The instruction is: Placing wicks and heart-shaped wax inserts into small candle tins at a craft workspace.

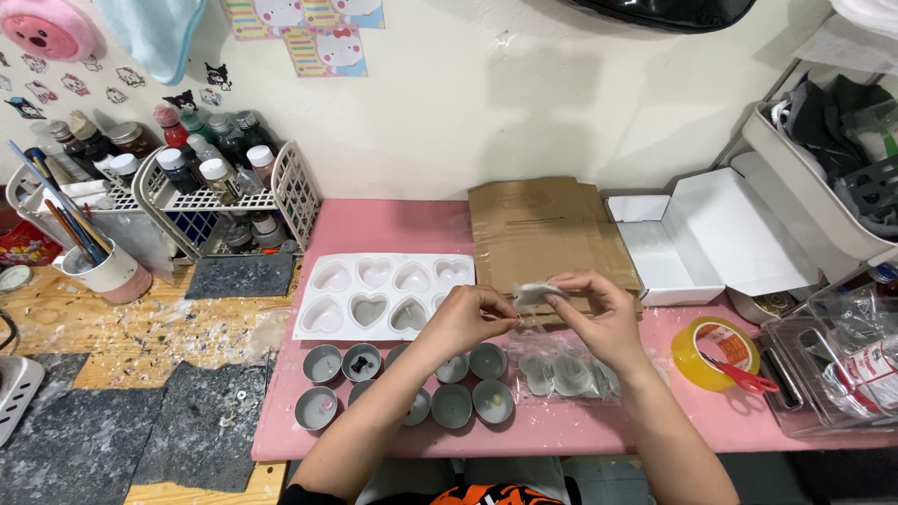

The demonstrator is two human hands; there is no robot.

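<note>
Both hands meet above a pink mat (393, 224). My left hand (468, 318) and my right hand (599, 313) together pinch a small pale cast piece in clear plastic wrap (535, 294). Below them lies a clear bag (561, 374) with more pale pieces inside. A white mould with heart-shaped cavities (374, 295) lies to the left of my hands. Several small round metal cups (323, 363) stand in two rows in front of the mould, partly hidden by my left forearm.
A flattened cardboard sheet (547, 229) lies behind my hands, an open white box (711, 234) to its right. A yellow tape roll (716, 351) with red scissors (748, 379) sits at right. A wire rack of bottles (220, 178) and a brush cup (103, 266) stand at left.
</note>
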